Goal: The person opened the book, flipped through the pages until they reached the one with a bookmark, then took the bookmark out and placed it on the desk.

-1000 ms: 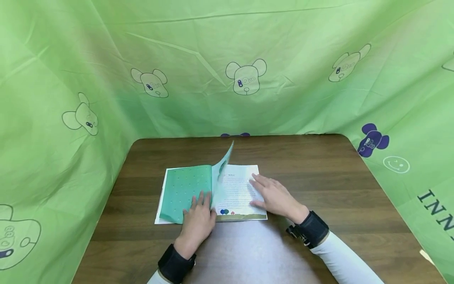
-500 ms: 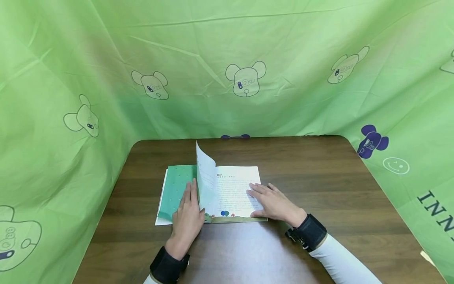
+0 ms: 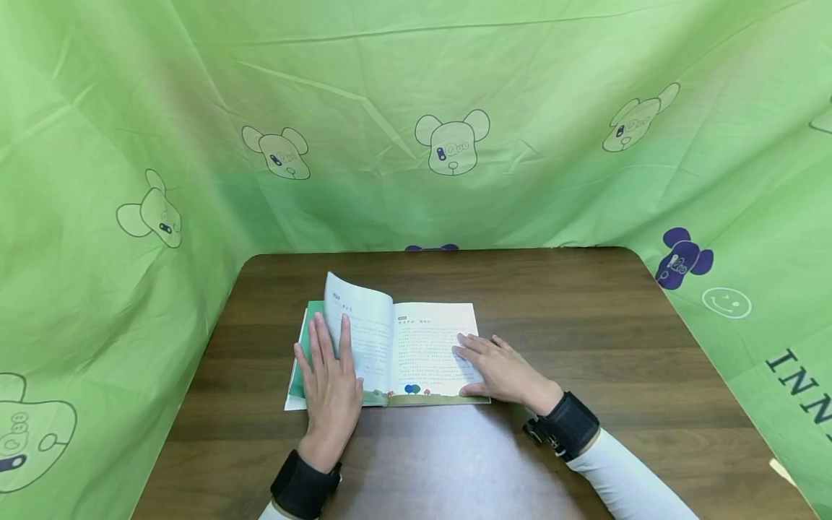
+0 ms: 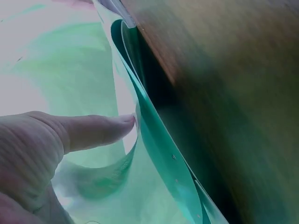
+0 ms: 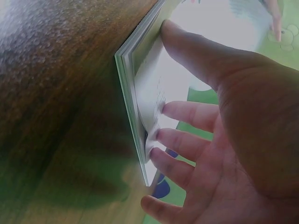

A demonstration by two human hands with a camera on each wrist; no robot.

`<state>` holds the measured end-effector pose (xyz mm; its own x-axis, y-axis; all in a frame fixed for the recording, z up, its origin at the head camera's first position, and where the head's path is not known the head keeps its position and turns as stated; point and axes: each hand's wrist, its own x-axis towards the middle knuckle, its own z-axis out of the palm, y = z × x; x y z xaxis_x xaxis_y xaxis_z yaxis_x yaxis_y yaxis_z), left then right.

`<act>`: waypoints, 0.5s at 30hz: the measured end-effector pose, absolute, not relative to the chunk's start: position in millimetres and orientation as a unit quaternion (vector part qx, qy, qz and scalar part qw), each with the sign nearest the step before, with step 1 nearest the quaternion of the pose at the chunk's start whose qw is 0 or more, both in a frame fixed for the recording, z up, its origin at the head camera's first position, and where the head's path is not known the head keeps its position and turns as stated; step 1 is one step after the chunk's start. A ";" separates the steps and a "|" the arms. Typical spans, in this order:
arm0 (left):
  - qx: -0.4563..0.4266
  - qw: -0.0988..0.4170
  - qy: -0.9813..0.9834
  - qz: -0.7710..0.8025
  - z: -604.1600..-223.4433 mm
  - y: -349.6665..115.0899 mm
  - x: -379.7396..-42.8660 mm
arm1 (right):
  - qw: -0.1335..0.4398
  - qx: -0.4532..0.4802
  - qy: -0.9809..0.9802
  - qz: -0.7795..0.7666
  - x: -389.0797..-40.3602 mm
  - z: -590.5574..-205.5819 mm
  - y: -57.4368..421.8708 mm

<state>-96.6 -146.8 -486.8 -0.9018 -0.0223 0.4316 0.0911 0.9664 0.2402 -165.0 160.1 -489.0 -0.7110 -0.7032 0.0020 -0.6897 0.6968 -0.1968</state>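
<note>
An open book (image 3: 432,354) with printed text and small drawn trees along its foot lies on the table. Its left page (image 3: 370,339) is bowed up, the upper left corner lifted above a green dotted leaf (image 3: 314,310). My left hand (image 3: 330,393), fingers straight and spread, lies against that page's outer side; in the left wrist view its thumb (image 4: 100,130) touches the page near the lower edge. My right hand (image 3: 510,372) rests on the right page's outer edge, and its fingertips (image 5: 163,135) press the paper in the right wrist view.
The brown wooden table (image 3: 559,296) carries the book near its middle. A green cloth (image 3: 364,79) printed with bear heads hangs behind and along both sides. Black bands (image 3: 568,425) circle both wrists. A small pale object (image 3: 782,471) lies at the right table edge.
A green leaf, then a white page, has swung from right to left, and the page now leans lower. My left hand has moved left with it. The right hand stays nearly still.
</note>
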 end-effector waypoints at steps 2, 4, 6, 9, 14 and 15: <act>-0.021 0.213 -0.969 -0.124 -486.5 -146.2 -97.6 | 0.036 -0.376 0.921 -0.095 -164.9 -488.9 160.3; -0.024 0.205 -0.972 -0.114 -486.2 -145.0 -98.4 | 0.033 -0.376 0.921 -0.097 -164.6 -489.2 160.9; -0.028 0.193 -0.975 -0.102 -487.0 -143.6 -99.1 | 0.031 -0.374 0.922 -0.097 -164.3 -489.4 161.5; -0.036 0.156 -0.983 -0.088 -489.6 -140.9 -97.5 | 0.031 -0.372 0.923 -0.097 -164.3 -490.0 162.3; -0.055 0.071 -0.993 -0.080 -494.4 -135.4 -90.8 | 0.030 -0.379 0.920 -0.094 -165.6 -490.3 161.5; -0.060 0.058 -0.993 -0.081 -494.9 -134.3 -89.7 | 0.029 -0.380 0.920 -0.093 -165.6 -490.2 161.4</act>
